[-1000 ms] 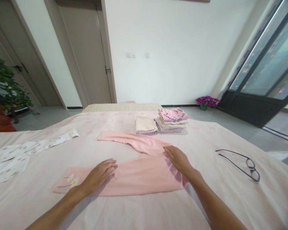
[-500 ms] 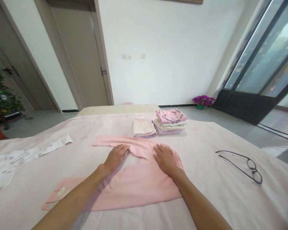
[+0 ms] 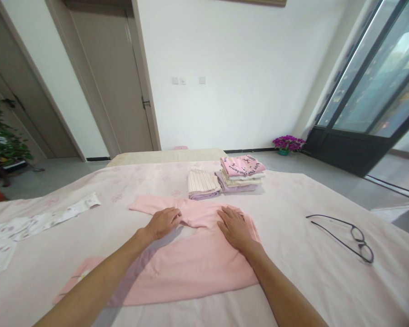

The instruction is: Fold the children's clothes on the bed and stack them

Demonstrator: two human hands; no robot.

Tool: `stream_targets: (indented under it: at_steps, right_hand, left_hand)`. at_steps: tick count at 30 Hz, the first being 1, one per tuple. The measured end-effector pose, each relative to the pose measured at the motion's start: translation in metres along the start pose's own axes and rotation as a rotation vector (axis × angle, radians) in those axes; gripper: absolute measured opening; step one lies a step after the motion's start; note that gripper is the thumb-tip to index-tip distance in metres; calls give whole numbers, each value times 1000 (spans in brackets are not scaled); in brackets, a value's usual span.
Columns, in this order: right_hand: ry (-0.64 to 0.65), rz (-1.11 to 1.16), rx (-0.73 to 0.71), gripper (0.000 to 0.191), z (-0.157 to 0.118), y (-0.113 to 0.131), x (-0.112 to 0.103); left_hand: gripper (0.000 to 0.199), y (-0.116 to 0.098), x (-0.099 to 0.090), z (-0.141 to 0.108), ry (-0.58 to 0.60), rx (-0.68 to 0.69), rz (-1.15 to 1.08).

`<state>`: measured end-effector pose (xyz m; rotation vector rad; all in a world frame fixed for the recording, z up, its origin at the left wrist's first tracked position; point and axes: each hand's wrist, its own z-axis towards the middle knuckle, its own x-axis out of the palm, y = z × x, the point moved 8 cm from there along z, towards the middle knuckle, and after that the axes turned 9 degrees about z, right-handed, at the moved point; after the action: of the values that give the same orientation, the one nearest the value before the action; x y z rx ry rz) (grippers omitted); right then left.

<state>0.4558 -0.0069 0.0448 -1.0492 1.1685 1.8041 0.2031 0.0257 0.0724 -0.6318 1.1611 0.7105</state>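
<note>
Pink pants (image 3: 191,268) lie spread on the bed cover, waist end to the right and legs to the left. One leg stretches across the far side; the nearer leg has a small white flower near its hem, partly covered by my left forearm. My left hand (image 3: 163,222) is at the inner edge of the far leg, its fingers bent and closed on the cloth, which creases there. Flat on the pants near the waist rests my right hand (image 3: 233,227), fingers stretched out and holding nothing.
Beyond the pants stand a folded striped garment (image 3: 202,181) and a stack of folded clothes (image 3: 241,170) topped by a pink printed one. Eyeglasses (image 3: 357,240) lie at right. A white patterned garment (image 3: 54,220) lies at left on the bed cover (image 3: 293,218).
My left hand has shifted slightly left, and the far leg bends more beside it. The right hand stays in the same place on the pants.
</note>
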Motion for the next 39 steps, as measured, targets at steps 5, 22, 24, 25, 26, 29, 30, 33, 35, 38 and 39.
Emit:
stream_targets:
  at_steps: [5, 22, 24, 25, 26, 29, 30, 33, 35, 38, 39]
  right_hand:
    - [-1, -24, 9, 43, -2, 2, -3]
    - [-29, -203, 116, 53, 0, -32, 0]
    - [-35, -230, 146, 55, -1, -43, -1]
    - [-39, -240, 154, 56, -1, -47, -1]
    - [-42, -248, 159, 56, -1, -49, -2]
    - [-45, -264, 160, 56, -1, -53, -1]
    - [-46, -267, 158, 56, -1, -53, 0]
    - [-55, -277, 155, 56, -1, -52, 2]
    - [-62, -282, 153, 56, -1, -51, 2]
    - [-69, -275, 150, 54, -1, -50, 0]
    - [-71, -270, 150, 54, -2, -49, -1]
  left_hand:
    - [39, 45, 14, 3, -40, -187, 2]
    - [63, 205, 53, -52, 204, -745, 330]
    - [64, 213, 51, -59, 204, -773, 330]
    - [64, 216, 49, -61, 198, -777, 333]
    - [64, 217, 47, -63, 191, -778, 336]
    - [63, 219, 44, -66, 177, -783, 344]
    - [63, 219, 44, -66, 174, -786, 347]
    - [63, 219, 43, -66, 170, -813, 351]
    - [63, 220, 43, -67, 186, -843, 337]
    - [65, 223, 45, -68, 214, -876, 306]
    - [65, 224, 45, -68, 216, -883, 300]
